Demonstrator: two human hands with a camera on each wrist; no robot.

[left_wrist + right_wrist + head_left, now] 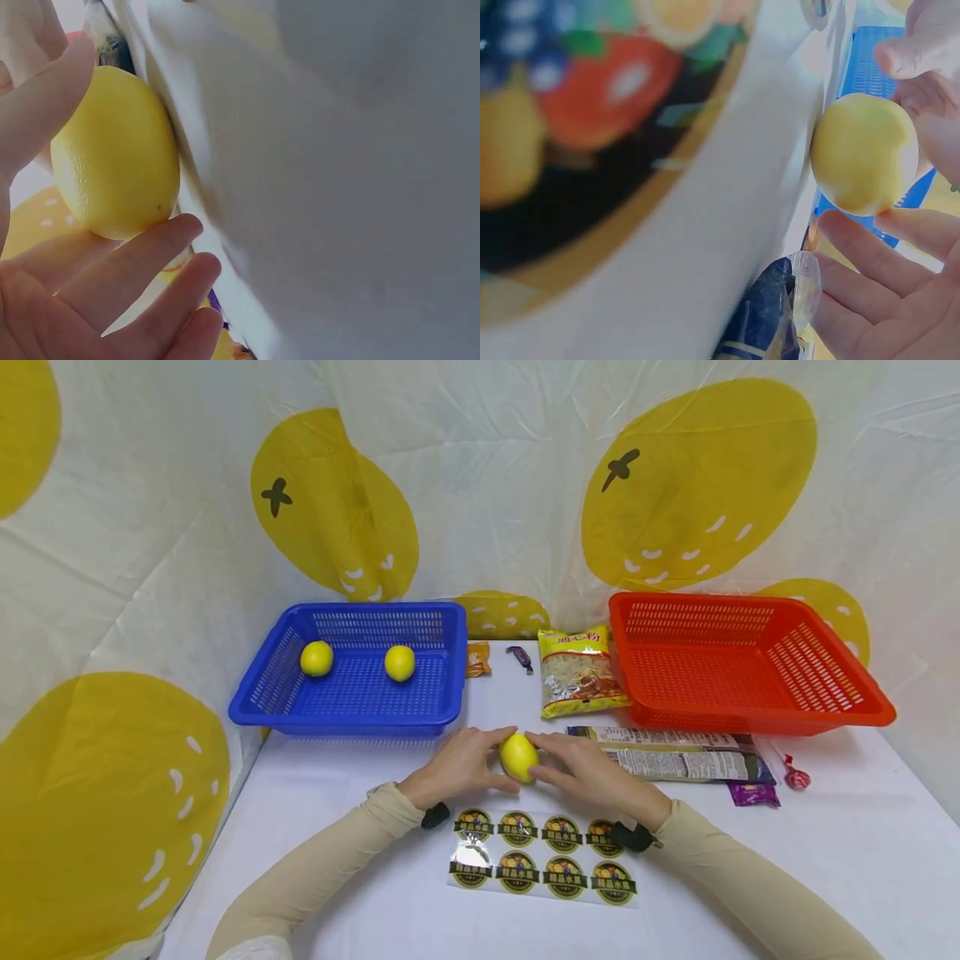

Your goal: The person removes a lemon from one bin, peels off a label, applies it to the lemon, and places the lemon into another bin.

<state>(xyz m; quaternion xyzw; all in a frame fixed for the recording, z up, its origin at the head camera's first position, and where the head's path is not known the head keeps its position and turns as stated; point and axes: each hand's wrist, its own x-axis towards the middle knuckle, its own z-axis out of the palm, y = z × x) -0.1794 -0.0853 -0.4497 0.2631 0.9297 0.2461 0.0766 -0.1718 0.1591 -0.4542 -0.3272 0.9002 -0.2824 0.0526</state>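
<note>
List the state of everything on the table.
Left hand: fingers extended
Right hand: fingers extended
Lemon: between hands
Blue basket: holding two lemons
Red basket: upright
Sticker sheet: flat, eight stickers visible
Yellow packet: filled
Long packaging: flat
Lollipop: wrapped
Purple candies: wrapped
Orange packet: partly hidden

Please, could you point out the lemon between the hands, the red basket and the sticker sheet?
Lemon (518, 757): head view, middle of its skin.
Red basket (759, 719): head view, its front rim.
Sticker sheet (541, 857): head view, middle, between stickers.

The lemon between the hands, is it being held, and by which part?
It cannot be told whether the lemon is gripped or only touched: the left hand and right hand flank it, fingers at its far end.
</note>
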